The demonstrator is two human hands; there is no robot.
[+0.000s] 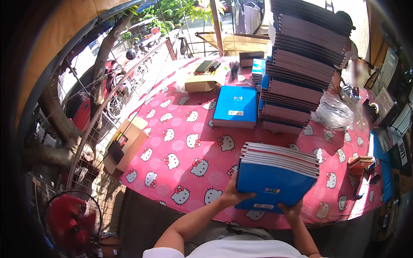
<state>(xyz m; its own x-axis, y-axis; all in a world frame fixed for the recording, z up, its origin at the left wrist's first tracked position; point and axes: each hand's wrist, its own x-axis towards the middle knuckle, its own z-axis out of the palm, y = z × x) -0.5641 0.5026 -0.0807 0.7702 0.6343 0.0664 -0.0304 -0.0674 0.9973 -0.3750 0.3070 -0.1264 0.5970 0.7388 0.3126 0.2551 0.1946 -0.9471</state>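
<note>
Both my hands hold a thick stack of blue-covered notebooks (275, 180) tilted up on its edge above the near side of the table. My left hand (232, 194) grips its lower left corner. My right hand (292, 210) supports the bottom edge on the right. The table wears a pink cloth with white cartoon cats (185, 146). A second, flat pile of blue notebooks (235, 106) lies further back in the middle. Behind my stack rises a tall tower of notebooks (301, 64).
A cardboard box (203, 81) sits at the far side, a crumpled clear plastic bag (333, 112) at the right. Another person (350, 64) stands behind the tower. A cardboard box (127, 144) and a red fan (71, 221) are left of the table, beside a metal railing.
</note>
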